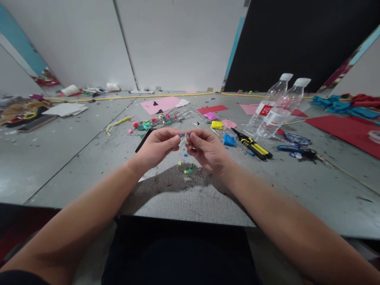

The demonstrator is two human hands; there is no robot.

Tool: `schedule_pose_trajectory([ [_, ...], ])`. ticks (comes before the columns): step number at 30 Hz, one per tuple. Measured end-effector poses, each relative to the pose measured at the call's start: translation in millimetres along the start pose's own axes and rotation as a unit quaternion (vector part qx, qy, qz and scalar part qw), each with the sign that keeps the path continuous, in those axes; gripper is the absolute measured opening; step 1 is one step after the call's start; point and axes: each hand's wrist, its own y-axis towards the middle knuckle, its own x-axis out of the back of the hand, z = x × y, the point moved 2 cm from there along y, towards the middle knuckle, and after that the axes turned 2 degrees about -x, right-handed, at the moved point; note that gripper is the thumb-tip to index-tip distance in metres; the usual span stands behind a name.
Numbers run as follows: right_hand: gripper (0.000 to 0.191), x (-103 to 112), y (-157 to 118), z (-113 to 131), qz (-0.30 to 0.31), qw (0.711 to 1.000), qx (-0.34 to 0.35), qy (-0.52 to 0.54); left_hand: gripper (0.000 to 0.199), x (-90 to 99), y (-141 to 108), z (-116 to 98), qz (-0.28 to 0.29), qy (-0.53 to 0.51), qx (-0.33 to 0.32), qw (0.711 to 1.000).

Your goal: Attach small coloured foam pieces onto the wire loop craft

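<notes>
My left hand [162,145] is closed in a pinch, with a small blue piece [181,135] at its fingertips. Close beside it, my right hand [208,148] pinches another small dark blue piece [189,134] between thumb and forefinger. The fingertips of both hands nearly meet above the grey table [184,202]. Below them lies a loop with yellow and green bits [189,170]. A small blue bit [186,155] lies between the hands and the loop. Whether a thin wire runs between the fingertips is too small to tell.
Yellow-handled pliers [252,145], a blue packet [229,140] and a yellow packet [217,125] lie right of my hands. Two plastic bottles [274,114] stand behind the pliers. Colourful beaded stems [160,118] lie beyond my left hand. Red paper [350,130] covers the far right.
</notes>
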Motion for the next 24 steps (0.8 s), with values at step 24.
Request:
schedule_pose_trajectory([
  [24,0.017,-13.9,-29.9,46.2,0.011,0.793,0.383,-0.474,0.019,-7.3,-5.0,-7.9,-0.016,-0.066,0.053,0.996],
])
